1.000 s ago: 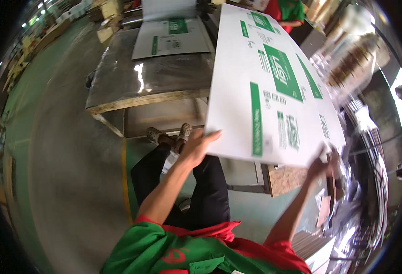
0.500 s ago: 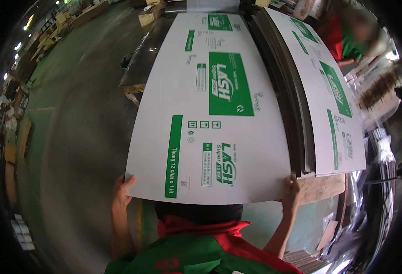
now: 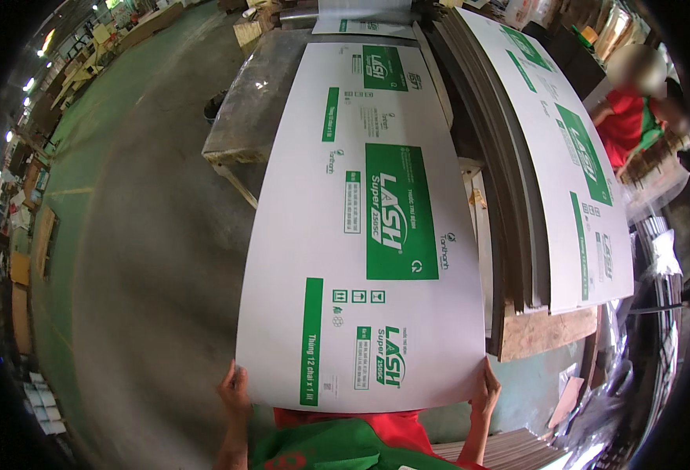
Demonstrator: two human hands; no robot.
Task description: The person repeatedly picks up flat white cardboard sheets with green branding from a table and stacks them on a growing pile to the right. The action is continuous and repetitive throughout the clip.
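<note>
A long white cardboard sheet [image 3: 321, 251] with green print lies lengthwise in front of me, its near edge close to my body. My left hand [image 3: 235, 384] pinches the sheet's near left corner, thumb on top. At the near right corner my right hand [image 3: 486, 387] grips the edge the same way. The fingers underneath are hidden by the cardboard. Beyond the sheet's far end, another printed sheet [image 3: 361, 28] shows at the machine's metal outlet. The held sheet's far part lies over a dark metal table [image 3: 251, 129].
A tall stack of similar printed sheets [image 3: 552, 149] stands close on the right, on a wooden base [image 3: 545, 333]. Behind it is a person in a red and green shirt [image 3: 623, 129]. More flat cardboard [image 3: 517, 448] lies low at the near right. Grey-green floor [image 3: 149, 258] stretches along the left.
The held sheet has come nearer to me, both hands moving down with it. More of the metal table and another sheet's end now show behind it. The person at right has shifted.
</note>
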